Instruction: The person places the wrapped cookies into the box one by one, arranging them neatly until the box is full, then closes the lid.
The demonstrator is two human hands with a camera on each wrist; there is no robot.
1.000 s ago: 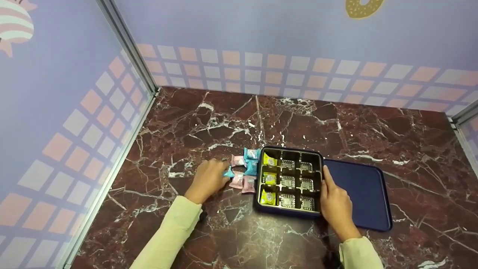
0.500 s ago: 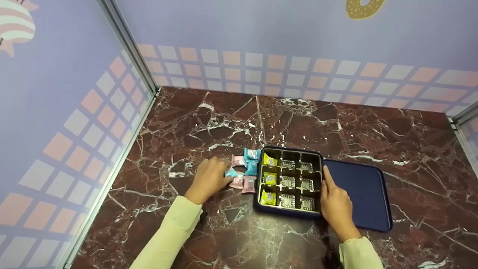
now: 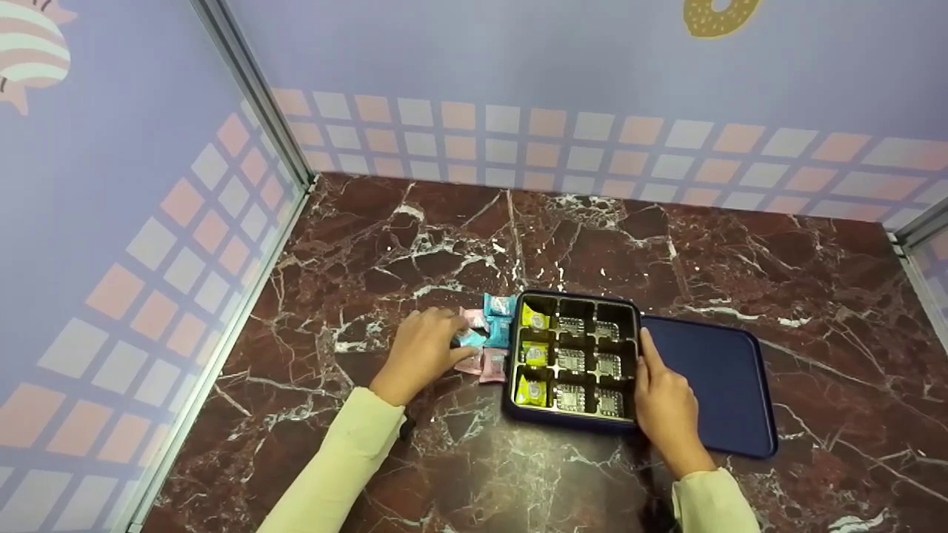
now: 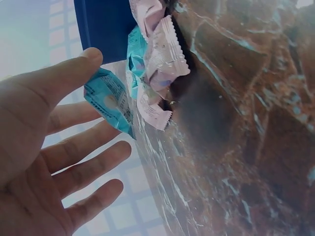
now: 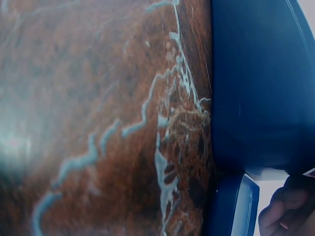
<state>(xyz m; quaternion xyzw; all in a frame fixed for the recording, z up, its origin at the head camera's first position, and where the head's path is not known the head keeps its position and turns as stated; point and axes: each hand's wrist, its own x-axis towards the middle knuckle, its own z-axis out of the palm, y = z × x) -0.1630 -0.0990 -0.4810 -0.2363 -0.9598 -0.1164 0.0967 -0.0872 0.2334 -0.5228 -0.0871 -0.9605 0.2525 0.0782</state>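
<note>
My left hand (image 3: 426, 348) pinches a blue-wrapped candy (image 4: 109, 100) between thumb and fingers, its other fingers spread apart in the left wrist view. Beside it on the table lie pink-wrapped candies (image 3: 494, 366) and more blue ones (image 3: 501, 305), against the left side of a dark blue box (image 3: 574, 423). A tray with square compartments fills the box. Yellow-wrapped candies (image 3: 534, 354) sit in its left column, one per compartment. My right hand (image 3: 669, 407) holds the box by its right side; some of its fingers are hidden in the head view.
A flat dark blue lid (image 3: 729, 392) lies right of the box, partly under the right hand. The table (image 3: 415, 244) is dark red marble with white veins. Patterned panels (image 3: 503, 66) stand along its back and sides.
My left hand has shifted slightly right, bringing the pinched blue candy over the pink candies towards the box. My right hand and the box have stayed in place.
</note>
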